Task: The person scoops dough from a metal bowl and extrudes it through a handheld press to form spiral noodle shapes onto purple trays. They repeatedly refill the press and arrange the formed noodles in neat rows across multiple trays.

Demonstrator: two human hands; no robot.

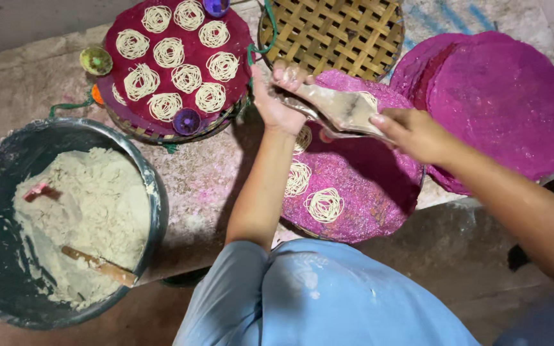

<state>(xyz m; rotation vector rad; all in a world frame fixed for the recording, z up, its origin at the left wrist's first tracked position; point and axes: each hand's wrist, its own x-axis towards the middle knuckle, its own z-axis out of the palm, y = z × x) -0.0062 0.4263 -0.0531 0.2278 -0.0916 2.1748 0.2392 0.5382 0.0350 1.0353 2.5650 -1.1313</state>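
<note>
Together, both hands, left hand (276, 96) and right hand (411, 131), close around a dough press (341, 109) held above the pink mat (367, 192) with noodle coils (324, 204).

Dim, warm indoor light, fairly soft picture.
Light falls from above onto the upper middle; the woven trays and pink mats (508, 96) are brightest. Corners go dark (lower right nearly black). Soft shadow under the left forearm (261, 186). Slight motion blur on the press (338, 106); wide-lens curving at the edges; no hard glare.
</note>
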